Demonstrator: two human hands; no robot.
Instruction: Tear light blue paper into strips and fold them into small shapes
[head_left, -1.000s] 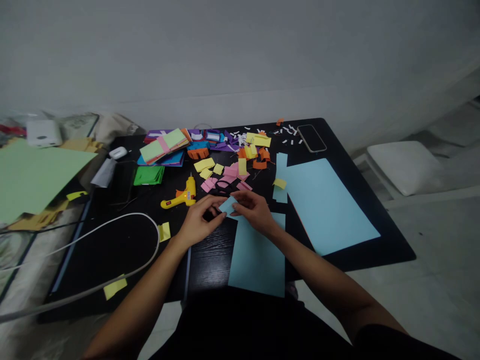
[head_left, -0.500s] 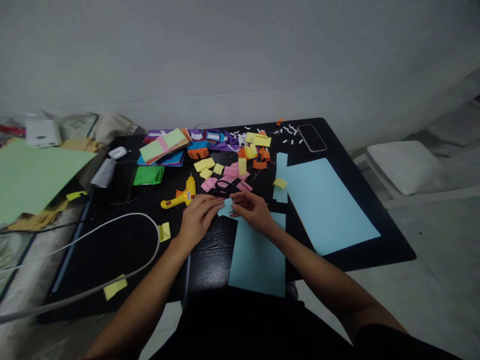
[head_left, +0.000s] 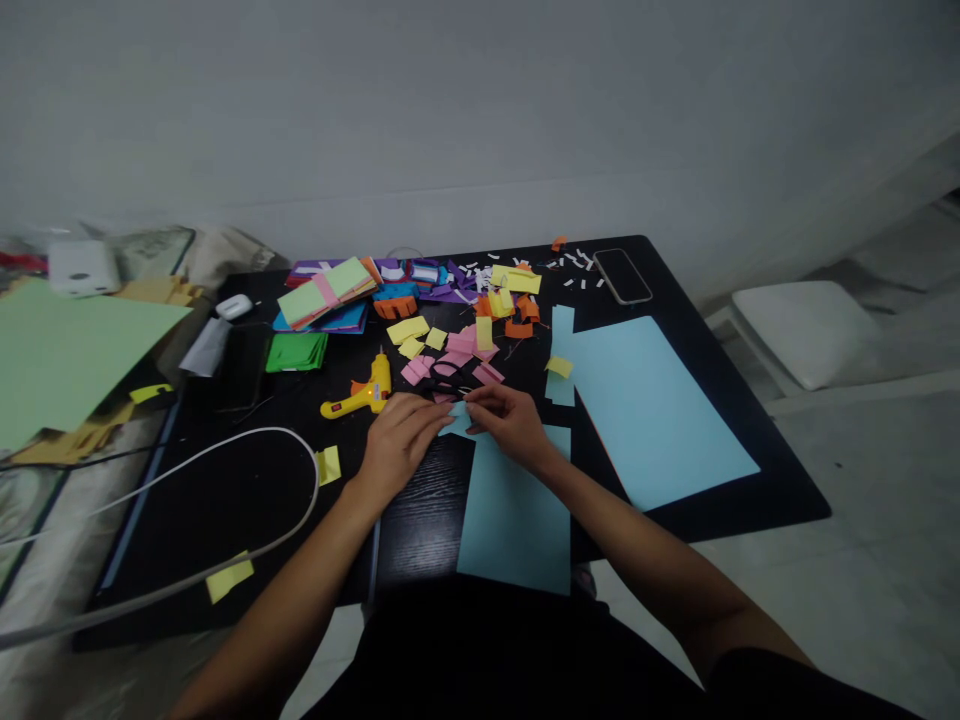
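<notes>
The black wood-grained table [head_left: 420, 530] carries a large light-blue paper sheet [head_left: 664, 410] on its right and, nearer the person, a smaller blue-green rectangular paper sheet [head_left: 517, 510], partly under the right forearm. The person's left hand [head_left: 397, 440] and right hand [head_left: 514, 425] meet just beyond that nearer sheet's far left corner, between a yellow plastic glue gun [head_left: 364, 395] and a narrow light-blue paper strip [head_left: 562, 325]. Between them is the small light-blue paper piece [head_left: 458, 420], pinched from both sides by thumbs and fingertips. A second ago the left thumb stood apart from its fingers and the piece tilted up; now that gap has closed and the fingers cover more of the paper, which suggests it is being folded or pressed, though the crease itself is too small to make out. Crumpled pink paper scraps [head_left: 461, 345] lie just beyond the hands.
</notes>
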